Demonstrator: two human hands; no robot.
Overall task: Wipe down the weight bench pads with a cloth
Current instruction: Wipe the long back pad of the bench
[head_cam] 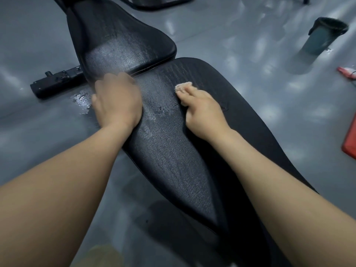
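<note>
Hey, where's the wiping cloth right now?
In the head view, the small beige fluffy cloth is bunched in the right hand, pressed onto the long black textured bench pad near its far end.

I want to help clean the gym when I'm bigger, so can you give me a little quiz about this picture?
1. Which hand holds the cloth? A) left B) right
2. True or false: there is a wet patch on the floor beside the near pad.
3. What colour is the cloth?

Key:
1. B. The right hand grips it against the near pad.
2. True.
3. Tan.
</note>
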